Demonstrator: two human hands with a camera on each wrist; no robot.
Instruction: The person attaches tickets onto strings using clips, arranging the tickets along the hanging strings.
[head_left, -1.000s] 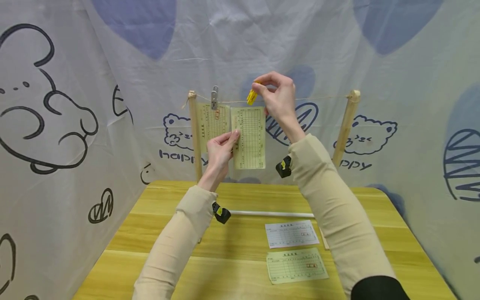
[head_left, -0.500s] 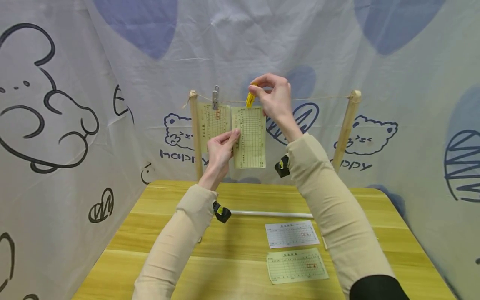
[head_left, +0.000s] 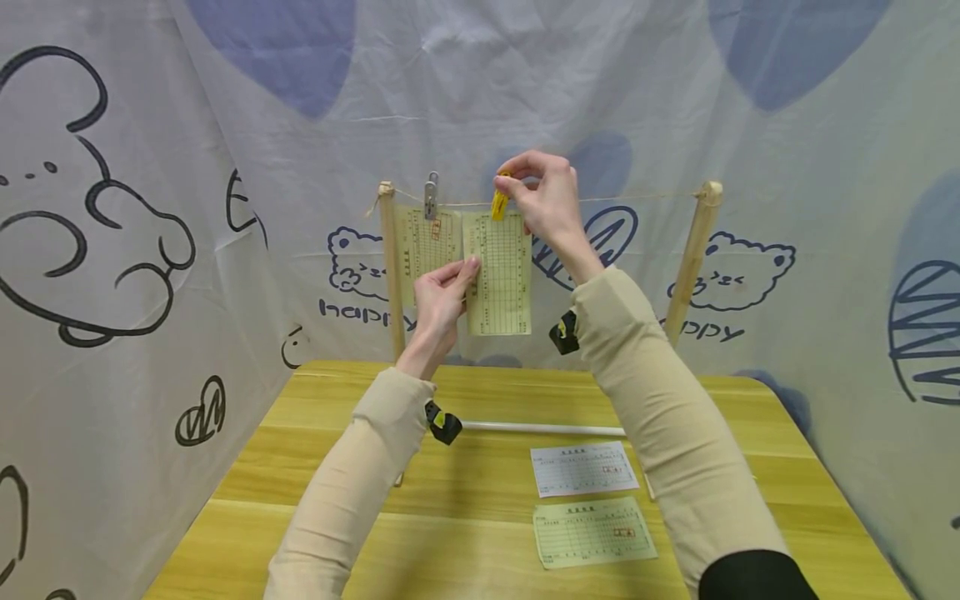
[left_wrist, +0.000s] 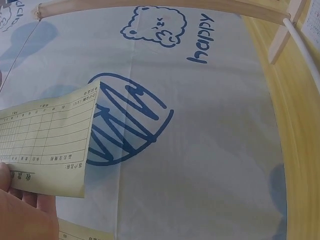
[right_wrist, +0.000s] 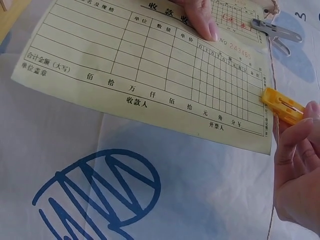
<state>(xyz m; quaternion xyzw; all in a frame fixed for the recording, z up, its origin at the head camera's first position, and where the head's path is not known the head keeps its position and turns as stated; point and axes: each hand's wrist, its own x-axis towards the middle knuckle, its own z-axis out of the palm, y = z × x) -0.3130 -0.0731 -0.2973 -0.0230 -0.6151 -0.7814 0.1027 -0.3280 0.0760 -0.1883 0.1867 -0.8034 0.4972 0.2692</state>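
Observation:
My left hand (head_left: pixel 442 304) pinches the left edge of a yellow receipt slip (head_left: pixel 504 279), which hangs upright below a thin string (head_left: pixel 630 197). In my right hand (head_left: pixel 546 196) a yellow clothespin (head_left: pixel 500 204) is pinched between thumb and fingers. Its tip overlaps the slip's top edge at the string, as the right wrist view also shows with the clothespin (right_wrist: pixel 282 106) over the slip's printed end (right_wrist: pixel 150 75). Just left, a second yellow slip (head_left: pixel 420 242) hangs from the string under a grey metal clip (head_left: pixel 431 197).
Wooden posts (head_left: pixel 688 250) hold the string at both ends. On the wooden table (head_left: pixel 465 533) lie a white slip (head_left: pixel 583 468) and another yellow slip (head_left: pixel 595 532), with a white rod (head_left: pixel 540 428) behind them. A printed cloth (head_left: pixel 480 83) hangs at the back.
My right hand has moved slightly left and down, bringing the yellow clothespin from above the slip onto its top edge. The left hand has stayed in place, holding the slip.

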